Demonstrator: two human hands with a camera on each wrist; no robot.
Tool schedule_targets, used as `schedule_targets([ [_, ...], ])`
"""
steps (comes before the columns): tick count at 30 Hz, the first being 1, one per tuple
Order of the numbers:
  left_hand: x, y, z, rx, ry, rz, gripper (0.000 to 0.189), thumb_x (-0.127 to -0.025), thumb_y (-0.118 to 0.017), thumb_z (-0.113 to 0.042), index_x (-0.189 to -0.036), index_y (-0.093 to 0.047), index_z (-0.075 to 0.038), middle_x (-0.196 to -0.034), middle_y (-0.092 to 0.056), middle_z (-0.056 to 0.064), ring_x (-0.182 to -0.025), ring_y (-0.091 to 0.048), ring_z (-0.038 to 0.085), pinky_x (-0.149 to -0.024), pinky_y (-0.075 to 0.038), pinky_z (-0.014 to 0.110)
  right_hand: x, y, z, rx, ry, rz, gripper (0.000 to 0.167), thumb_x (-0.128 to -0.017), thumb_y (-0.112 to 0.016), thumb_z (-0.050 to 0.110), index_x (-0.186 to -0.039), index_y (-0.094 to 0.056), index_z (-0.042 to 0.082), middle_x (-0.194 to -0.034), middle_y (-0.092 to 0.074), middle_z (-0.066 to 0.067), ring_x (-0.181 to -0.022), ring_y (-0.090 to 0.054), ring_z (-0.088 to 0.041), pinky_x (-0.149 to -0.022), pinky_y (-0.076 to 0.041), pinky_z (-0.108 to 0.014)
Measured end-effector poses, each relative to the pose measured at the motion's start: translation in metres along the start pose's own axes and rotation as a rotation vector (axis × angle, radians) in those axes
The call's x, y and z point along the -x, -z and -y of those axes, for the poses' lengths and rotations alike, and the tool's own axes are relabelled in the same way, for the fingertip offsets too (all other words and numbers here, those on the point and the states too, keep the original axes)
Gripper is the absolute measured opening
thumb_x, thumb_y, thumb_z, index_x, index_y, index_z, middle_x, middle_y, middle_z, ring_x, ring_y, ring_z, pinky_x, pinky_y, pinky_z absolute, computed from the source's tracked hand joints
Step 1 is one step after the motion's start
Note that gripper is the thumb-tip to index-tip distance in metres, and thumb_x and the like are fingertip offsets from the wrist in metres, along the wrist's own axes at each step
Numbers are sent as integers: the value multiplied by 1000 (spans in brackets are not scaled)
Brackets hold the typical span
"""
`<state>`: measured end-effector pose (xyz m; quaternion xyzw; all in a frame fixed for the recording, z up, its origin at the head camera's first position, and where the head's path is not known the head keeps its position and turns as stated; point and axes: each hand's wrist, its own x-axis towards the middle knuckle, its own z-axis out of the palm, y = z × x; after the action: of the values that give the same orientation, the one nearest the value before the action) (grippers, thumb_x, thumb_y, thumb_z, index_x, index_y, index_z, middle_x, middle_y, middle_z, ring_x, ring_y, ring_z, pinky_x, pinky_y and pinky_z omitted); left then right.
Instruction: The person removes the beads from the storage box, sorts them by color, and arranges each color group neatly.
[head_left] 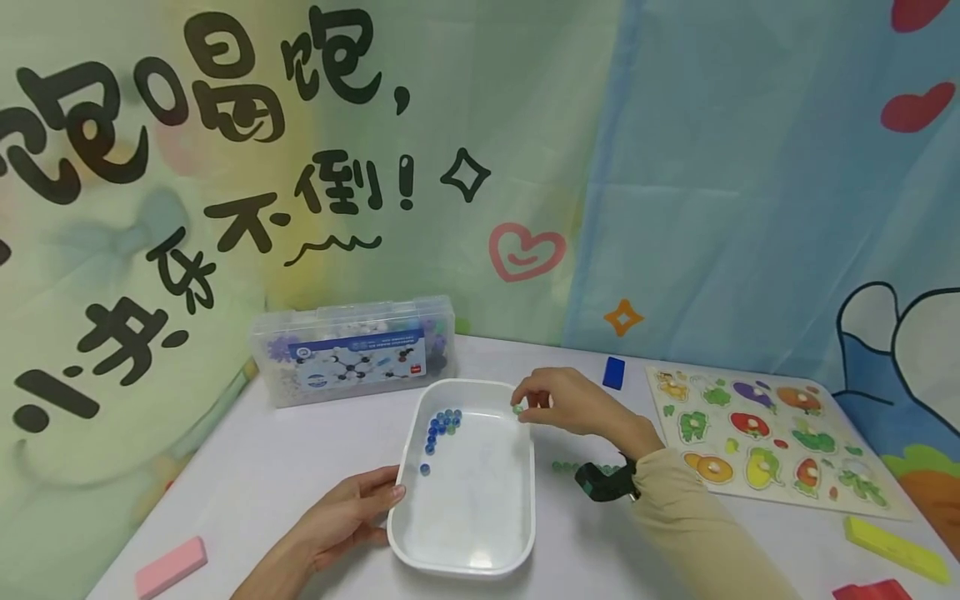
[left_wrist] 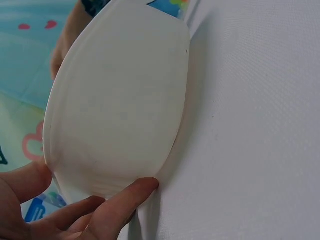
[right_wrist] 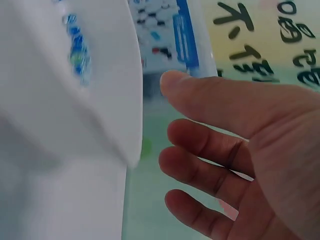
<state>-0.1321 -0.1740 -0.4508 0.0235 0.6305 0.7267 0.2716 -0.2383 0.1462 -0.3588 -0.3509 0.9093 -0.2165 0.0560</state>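
A white tray [head_left: 472,500] stands in the middle of the table. In its far left corner is a cluster of blue marbles [head_left: 435,433] with a green one [head_left: 451,430] among them. My left hand [head_left: 352,508] grips the tray's left side, thumb at the rim and fingers against the outer wall [left_wrist: 120,110]. Over the far right rim, my right hand [head_left: 558,400] pinches a green marble [head_left: 517,409] between thumb and fingertips. The right wrist view shows that hand's thumb [right_wrist: 200,95] and curled fingers, the marble hidden there. More green marbles [head_left: 566,467] lie in a row right of the tray.
Behind the tray stands a clear box [head_left: 356,354] of colourful pieces. A vegetable puzzle board [head_left: 772,442] lies at right, with a blue block [head_left: 613,373] near it. A yellow block [head_left: 896,548] and a red piece [head_left: 870,590] lie front right; a pink block [head_left: 171,567] front left.
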Motion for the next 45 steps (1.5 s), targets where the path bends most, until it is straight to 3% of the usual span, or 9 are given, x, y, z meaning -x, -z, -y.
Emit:
schedule_targets([
  [9,0,0,0,-9,9,-13,71,-98,-57,-25,-149,-22,10,-146,-43,25,-106,-63,18,-86,-58,38,71,11,-63,4,-80,-51,18,-87,-72,18,-101,-71,9,-77,-61,10,-70,-49,1,-58,-44,-19],
  [14,0,0,-1,-7,12,-8,69,-99,-55,-24,-149,-22,9,-147,-42,25,-106,-63,18,-87,-58,38,108,4,-95,19,-170,-53,16,-85,-72,17,-99,-71,9,-76,-57,11,-69,-45,3,-57,-42,-19],
  [18,1,0,-1,-11,24,-16,71,-98,-56,-25,-149,-22,9,-147,-42,25,-106,-63,18,-86,-58,38,127,-7,-112,27,-210,-58,13,-84,-73,14,-95,-71,8,-73,-56,11,-65,-43,2,-55,-40,-20],
  [23,1,1,-3,-16,43,-31,72,-98,-58,-26,-150,-22,8,-147,-42,24,-106,-64,17,-86,-58,38,136,-18,-121,20,-262,-39,14,-82,-76,18,-93,-71,12,-75,-55,10,-67,-41,2,-57,-39,-20],
  [34,0,0,-2,-12,38,-17,71,-98,-56,-26,-150,-21,8,-148,-41,24,-107,-63,17,-87,-58,38,137,-27,-118,22,-369,-30,15,-80,-77,17,-93,-71,14,-80,-58,9,-71,-44,-3,-62,-42,-20],
  [45,1,1,-2,-10,35,-18,71,-99,-56,-26,-150,-21,9,-149,-39,25,-108,-63,18,-89,-57,40,139,-30,-117,22,-374,-45,16,-81,-77,18,-95,-71,14,-81,-57,8,-72,-44,-4,-61,-42,-19],
])
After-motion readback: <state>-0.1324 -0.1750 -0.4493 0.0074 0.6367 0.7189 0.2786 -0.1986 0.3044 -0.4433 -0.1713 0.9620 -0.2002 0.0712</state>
